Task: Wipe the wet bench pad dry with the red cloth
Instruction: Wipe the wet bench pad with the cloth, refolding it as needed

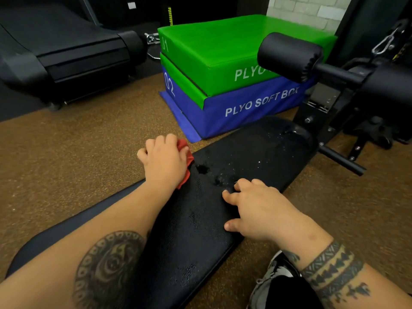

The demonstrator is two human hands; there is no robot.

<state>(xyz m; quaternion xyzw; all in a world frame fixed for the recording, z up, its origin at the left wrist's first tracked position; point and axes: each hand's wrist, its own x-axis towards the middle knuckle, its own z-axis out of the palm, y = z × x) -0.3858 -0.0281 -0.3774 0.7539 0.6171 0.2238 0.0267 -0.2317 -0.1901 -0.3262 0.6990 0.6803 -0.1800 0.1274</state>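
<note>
Our hands work mid-frame: the left hand (165, 162) grips the bunched red cloth (184, 145) at the pad's (194, 233) left edge, the right hand (258, 208) rests open and empty on it, and we judge so small a wad may push the puddle (202, 168) onto the floor (89, 152).

Two stacked soft boxes in the upper middle of the frame carry white print. The green plyo box (223, 47) on top shows "01" on its left side face, and "PLYO" on its front face; the rest of that line is hidden behind the black roller pad (287, 54). The blue plyo box (245, 121) beneath it shows "02" on its left side face and "PLYO SOFT BOX" across its front face
</note>
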